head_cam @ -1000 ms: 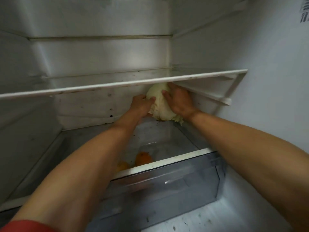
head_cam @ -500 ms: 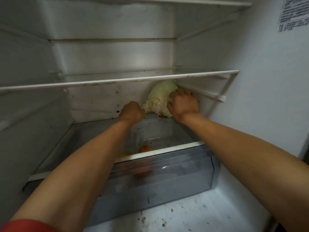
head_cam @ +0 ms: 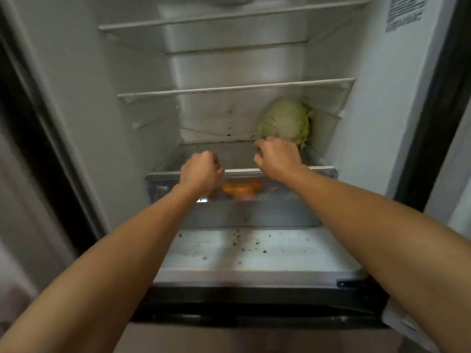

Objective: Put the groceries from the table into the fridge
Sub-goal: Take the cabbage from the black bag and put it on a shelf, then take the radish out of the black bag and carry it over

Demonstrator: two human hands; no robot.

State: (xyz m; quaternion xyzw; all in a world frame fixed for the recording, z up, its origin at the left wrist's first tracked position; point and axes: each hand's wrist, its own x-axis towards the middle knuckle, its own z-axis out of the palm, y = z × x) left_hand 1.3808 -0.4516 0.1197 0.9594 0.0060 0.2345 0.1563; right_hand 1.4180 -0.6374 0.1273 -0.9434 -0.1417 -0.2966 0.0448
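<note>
A pale green cabbage (head_cam: 285, 121) lies at the back right of the fridge, on the glass shelf (head_cam: 216, 151) over the crisper drawer. My right hand (head_cam: 277, 156) hovers just in front of the cabbage, clear of it, with loosely bent fingers holding nothing. My left hand (head_cam: 201, 171) is to its left above the drawer's front edge, curled into a fist and empty. Orange produce (head_cam: 239, 189) shows through the clear drawer (head_cam: 280, 210).
Two bare white-edged shelves (head_cam: 234, 89) sit above the cabbage. The fridge floor (head_cam: 254, 248) in front of the drawer is speckled with dark crumbs. The fridge's dark door frame (head_cam: 433, 123) rises at the right, with another dark edge at the left.
Both hands let go of the cabbage and drew back toward me. The cabbage stays at the back right of the shelf. My view pulled back and up, showing more of the fridge.
</note>
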